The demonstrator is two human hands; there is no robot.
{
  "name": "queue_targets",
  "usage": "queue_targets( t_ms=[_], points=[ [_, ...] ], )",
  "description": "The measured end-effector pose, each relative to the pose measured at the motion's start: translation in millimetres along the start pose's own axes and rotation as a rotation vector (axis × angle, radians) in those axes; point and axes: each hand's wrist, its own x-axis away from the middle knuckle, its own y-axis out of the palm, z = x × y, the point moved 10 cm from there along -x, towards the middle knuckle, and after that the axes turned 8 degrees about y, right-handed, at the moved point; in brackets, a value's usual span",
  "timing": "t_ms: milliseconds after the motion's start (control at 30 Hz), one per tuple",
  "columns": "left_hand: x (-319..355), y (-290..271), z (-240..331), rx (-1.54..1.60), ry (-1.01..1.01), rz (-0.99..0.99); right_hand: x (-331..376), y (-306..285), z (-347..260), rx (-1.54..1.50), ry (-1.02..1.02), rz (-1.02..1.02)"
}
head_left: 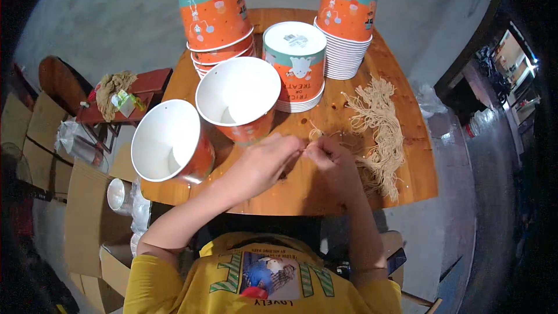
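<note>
My left hand (268,160) and my right hand (331,161) meet over the front middle of the wooden table. Both are closed in a pinch on a thin beige string (315,132), whose loose end curls up beyond the fingertips. Most of the string is hidden by my fingers. Beyond my left hand, a paper bucket (238,93) with a white inside tilts toward me, a small hole near its rim. Another paper bucket (168,142), orange outside, stands left of it above my left forearm. A loose bundle of beige strings (381,136) lies right of my right hand.
Upside-down orange and green paper buckets stand stacked at the back left (215,17), the middle (295,61) and the back right (349,17). A red bench (148,84) holding a cloth is off to the left, with cardboard (87,215) below it.
</note>
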Motion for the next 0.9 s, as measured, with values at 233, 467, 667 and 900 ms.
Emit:
queue_targets(
  t_ms=[233,467,667,900],
  points=[
    [1,-33,-6,-0.122,-0.152,0.054,-4,3,5,-0.017,-0.06,0.033],
    [1,-46,-33,-0.496,-0.2,0.002,-4,2,-6,0.05,-0.144,0.249],
    [-4,-33,-20,-0.262,-0.199,-0.002,4,8,-25,-0.045,-0.264,0.274],
    [-1,-32,19,-0.411,0.084,-0.012,4,25,-18,-0.055,-0.142,0.104]
  ],
)
